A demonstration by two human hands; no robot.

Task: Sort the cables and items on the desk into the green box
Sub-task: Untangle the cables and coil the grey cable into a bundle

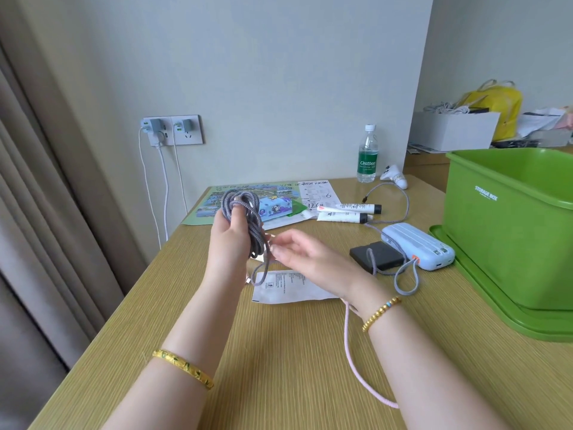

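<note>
My left hand (228, 243) grips a coiled grey braided cable (245, 215) held up above the wooden desk (279, 352). My right hand (297, 249) pinches the loose tail of that cable just right of the coil; the tail hangs down to a plug near a white paper sachet (288, 288). The green storage box (511, 225) stands open on its lid at the right. A light blue power bank (417, 245), a black power bank (376, 256), another grey cable (403, 209), a pink cable (350, 346) and two white tubes (344, 212) lie on the desk.
A water bottle (367, 156) and a white controller (393, 176) stand at the back by the wall. A colourful map sheet (217, 203) with a small pouch (274, 207) lies behind my hands. Chargers fill the wall socket (170, 130). A curtain hangs on the left.
</note>
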